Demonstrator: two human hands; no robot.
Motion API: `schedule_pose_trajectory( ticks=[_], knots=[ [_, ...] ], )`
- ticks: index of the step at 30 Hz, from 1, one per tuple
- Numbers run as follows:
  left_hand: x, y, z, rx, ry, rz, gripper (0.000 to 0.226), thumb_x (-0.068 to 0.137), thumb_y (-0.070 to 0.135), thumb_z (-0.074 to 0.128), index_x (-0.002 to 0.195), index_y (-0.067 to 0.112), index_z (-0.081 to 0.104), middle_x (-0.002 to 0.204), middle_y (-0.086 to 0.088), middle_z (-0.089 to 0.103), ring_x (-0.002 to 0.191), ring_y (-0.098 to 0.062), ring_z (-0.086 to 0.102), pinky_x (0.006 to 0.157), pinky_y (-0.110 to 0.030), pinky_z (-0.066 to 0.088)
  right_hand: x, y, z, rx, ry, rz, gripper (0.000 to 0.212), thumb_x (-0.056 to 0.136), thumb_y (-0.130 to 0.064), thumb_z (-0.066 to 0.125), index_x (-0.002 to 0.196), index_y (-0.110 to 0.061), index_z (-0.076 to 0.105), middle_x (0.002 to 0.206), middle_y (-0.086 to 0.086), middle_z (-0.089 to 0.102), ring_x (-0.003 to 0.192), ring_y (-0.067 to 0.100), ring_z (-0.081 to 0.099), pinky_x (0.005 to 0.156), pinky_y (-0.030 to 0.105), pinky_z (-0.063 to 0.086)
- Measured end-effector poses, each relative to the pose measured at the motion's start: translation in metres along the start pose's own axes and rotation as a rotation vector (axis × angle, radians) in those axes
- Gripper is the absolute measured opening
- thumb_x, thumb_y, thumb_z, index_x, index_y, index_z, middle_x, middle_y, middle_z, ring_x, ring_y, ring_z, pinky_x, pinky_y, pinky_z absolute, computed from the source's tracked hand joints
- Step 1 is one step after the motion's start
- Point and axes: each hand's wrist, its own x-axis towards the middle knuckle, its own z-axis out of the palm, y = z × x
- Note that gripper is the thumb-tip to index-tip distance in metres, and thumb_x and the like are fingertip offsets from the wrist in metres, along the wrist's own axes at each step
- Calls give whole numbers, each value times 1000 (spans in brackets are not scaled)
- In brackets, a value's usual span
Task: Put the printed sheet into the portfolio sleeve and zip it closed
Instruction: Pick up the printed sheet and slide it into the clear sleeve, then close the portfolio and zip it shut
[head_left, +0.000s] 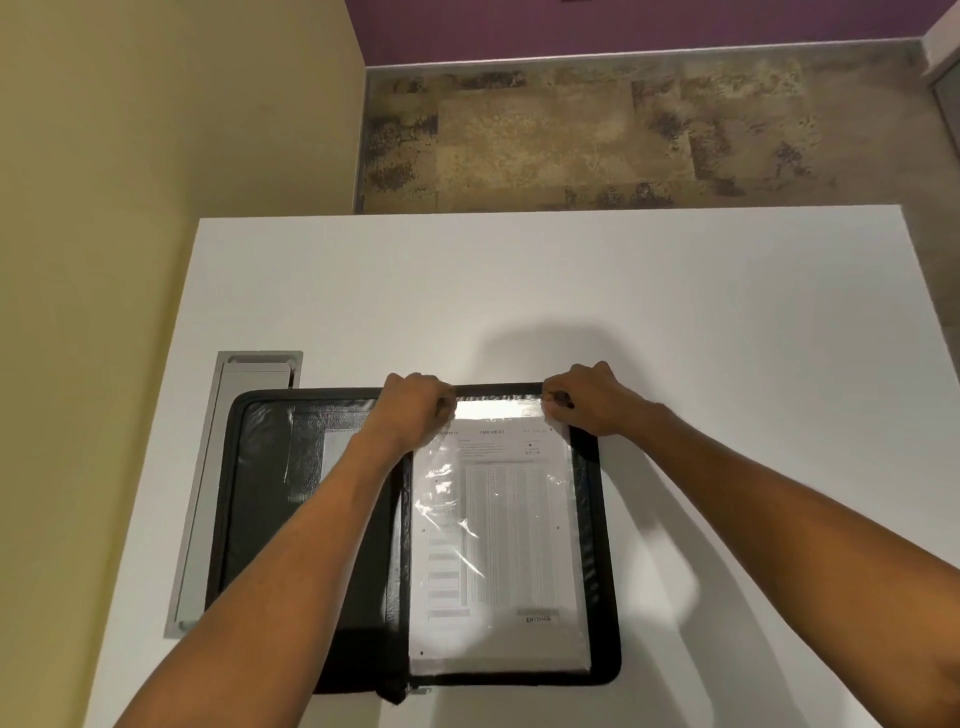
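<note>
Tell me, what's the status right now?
Left hand and right hand pinch the clear sleeve's top edge. Printed sheet inside. Portfolio lies open, unzipped. Nothing in the way.

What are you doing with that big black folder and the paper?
A person has a black zip portfolio lying open on a white table. A printed sheet already lies inside a clear plastic sleeve on its right half. The left hand and right hand are both pinching the sleeve's top edge. The portfolio is not zipped yet.
</note>
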Motion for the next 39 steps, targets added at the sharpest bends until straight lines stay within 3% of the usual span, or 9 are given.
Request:
schedule_pose_trajectory(
  ticks=[7, 10, 15, 20, 25, 29, 33, 36, 39],
  knots=[
    [7, -1, 1, 29, -40, 11, 16, 95, 30, 61, 81, 29, 67, 67, 18, 58, 79, -13, 56, 83, -37, 25, 0, -4, -7, -188, -56, 13, 21, 104, -35, 51, 92, -24, 63, 96, -5, 60, 97, 18, 55, 102, 42, 33],
    [8, 2, -1, 15, -29, 11, 17, 95, 28, 60, 81, 30, 69, 81, 13, 62, 79, -16, 60, 84, -38, 38, 1, -5, -6, -168, 18, 129, 22, 98, -39, 64, 87, -21, 68, 107, 1, 58, 102, 21, 57, 103, 41, 37],
    [2, 3, 5, -89, 53, -1, 8, 97, 29, 67, 104, 28, 71, 103, 5, 66, 94, -18, 61, 77, -35, 46, -4, -5, 1, 35, 65, 307, 28, 89, -30, 81, 81, -6, 71, 92, 6, 66, 87, 26, 67, 83, 35, 54],
    [-16, 2, 17, -207, 75, 90, 7, 97, 28, 68, 104, 29, 70, 104, 10, 62, 90, -13, 62, 71, -34, 51, -10, 4, 3, 70, 146, 327, 17, 90, -15, 78, 78, -10, 67, 91, 2, 62, 90, 26, 66, 80, 31, 49],
    [-19, 9, 23, -303, 4, 95, 27, 96, 23, 73, 123, 24, 72, 112, 7, 63, 101, -12, 61, 81, -31, 51, -19, 11, 15, 187, 243, 372, 10, 91, -5, 72, 86, -7, 64, 99, 9, 61, 89, 29, 61, 81, 37, 51],
    [-26, 9, 17, -416, 107, -69, 31, 98, 26, 68, 129, 23, 70, 119, 5, 66, 106, -15, 62, 92, -36, 51, -35, -3, 30, 250, 418, 465, 9, 94, -4, 61, 103, -6, 61, 109, 10, 58, 97, 31, 60, 86, 45, 52],
    [-54, -26, 5, -322, 367, -284, 41, 100, 24, 66, 139, 12, 63, 139, -14, 65, 130, -33, 58, 114, -52, 45, -63, -43, 62, 182, 486, 449, 36, 97, -16, 57, 131, -7, 56, 133, 9, 58, 124, 29, 55, 105, 43, 46],
    [-86, -67, 3, -174, 394, -515, 53, 102, 31, 62, 150, 9, 52, 153, -22, 51, 143, -41, 45, 121, -57, 35, -90, -74, 97, 199, 448, 398, 62, 101, -25, 55, 156, -7, 35, 164, 9, 36, 152, 26, 33, 126, 38, 27],
    [-124, -100, 8, -158, 340, -744, 63, 103, 37, 59, 157, 12, 39, 161, -27, 36, 149, -47, 32, 119, -65, 27, -118, -94, 131, 225, 455, 405, 76, 102, -31, 56, 164, -13, 18, 173, 4, 16, 160, 17, 14, 131, 35, 13]
  ],
)
